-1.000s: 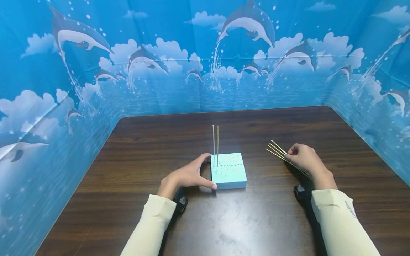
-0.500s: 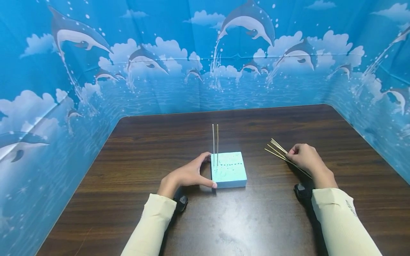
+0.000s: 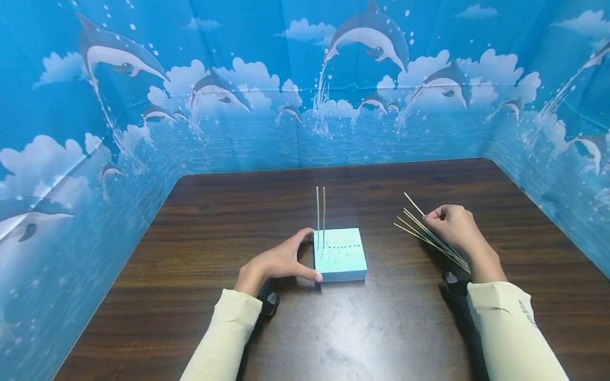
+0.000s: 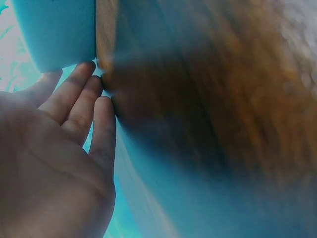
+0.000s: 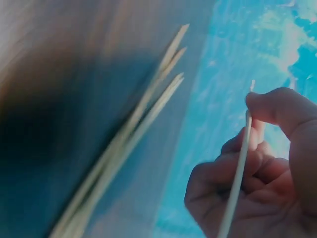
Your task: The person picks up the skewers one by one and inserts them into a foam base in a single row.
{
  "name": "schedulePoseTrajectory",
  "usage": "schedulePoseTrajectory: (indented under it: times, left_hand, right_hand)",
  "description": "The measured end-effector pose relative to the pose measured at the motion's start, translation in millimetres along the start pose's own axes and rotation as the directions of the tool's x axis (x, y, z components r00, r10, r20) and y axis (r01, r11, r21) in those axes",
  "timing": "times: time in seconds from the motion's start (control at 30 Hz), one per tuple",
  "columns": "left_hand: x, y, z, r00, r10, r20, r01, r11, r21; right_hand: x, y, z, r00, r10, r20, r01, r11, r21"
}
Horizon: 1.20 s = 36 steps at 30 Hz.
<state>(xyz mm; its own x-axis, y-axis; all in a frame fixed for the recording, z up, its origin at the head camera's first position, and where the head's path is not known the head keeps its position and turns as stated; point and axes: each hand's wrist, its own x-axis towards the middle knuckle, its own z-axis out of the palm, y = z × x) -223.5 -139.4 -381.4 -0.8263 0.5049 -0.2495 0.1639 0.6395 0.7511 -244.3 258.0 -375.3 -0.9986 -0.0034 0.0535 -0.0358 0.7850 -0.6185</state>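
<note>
My left hand (image 3: 286, 260) holds a pale turquoise foam block (image 3: 344, 262) at its left side, thumb at the front corner and fingers at the back one. Small holes dot the block's top, some in a row. Two thin wooden sticks (image 3: 324, 211) stand upright in it near the left edge. In the left wrist view, fingertips meet the block (image 4: 57, 32). Over to the right, my right hand (image 3: 455, 228) pinches one thin wooden stick (image 3: 413, 203) between thumb and fingers. Several more sticks (image 3: 413, 231) lie fanned beneath that hand. The right wrist view shows the pinched stick (image 5: 239, 171) apart from the others.
The dark wood-grain table (image 3: 219, 222) has rounded far corners. A blue dolphin-print curtain (image 3: 324, 143) surrounds its back and sides. Black straps with small devices (image 3: 269, 303) sit on both wrists, below cream sleeves (image 3: 229, 323).
My right hand has moved slightly up and lifted one stick away from the fanned bunch, its tip now farther forward. The left hand and block have stayed in place.
</note>
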Motion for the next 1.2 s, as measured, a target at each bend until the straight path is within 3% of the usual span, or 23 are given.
schedulePoseTrajectory:
  times: [0.2, 0.43, 0.53, 0.73, 0.87, 1.03, 1.2]
  left_hand:
    - [1.0, -1.1, -0.2, 1.0, 0.0, -0.001, 0.0, 1.0, 0.006]
    - [1.8, -2.0, -0.5, 1.0, -0.008, 0.003, 0.008, 1.0, 0.019]
    - [1.9, -1.7, -0.6, 1.0, -0.007, 0.005, 0.007, 1.0, 0.018]
    - [1.9, -0.5, -1.7, 1.0, -0.005, 0.006, 0.005, 1.0, 0.016]
    - [2.2, 0.1, -2.6, 1.0, -0.005, 0.004, 0.005, 1.0, 0.025]
    - [3.0, -0.3, -2.4, 1.0, -0.001, 0.008, 0.001, 0.999, 0.033]
    - [3.9, 0.4, -1.7, 1.0, -0.001, 0.006, 0.001, 1.0, 0.031]
  right_hand:
    - [-1.1, -35.1, -1.1, 0.992, -0.084, -0.089, 0.094, 0.99, 0.109]
    - [-3.0, -80.9, 8.0, 0.959, -0.182, -0.219, 0.229, 0.951, 0.21]
    - [-5.8, -100.0, 12.3, 0.938, -0.224, -0.264, 0.298, 0.911, 0.285]
    - [-11.3, -131.9, 24.6, 0.904, -0.289, -0.316, 0.411, 0.794, 0.449]
    - [-11.1, -145.5, 35.1, 0.89, -0.315, -0.331, 0.447, 0.747, 0.492]
    - [-9.9, -154.9, 49.4, 0.889, -0.348, -0.299, 0.457, 0.729, 0.509]
    - [-9.4, -158.5, 58.7, 0.89, -0.366, -0.271, 0.455, 0.746, 0.486]
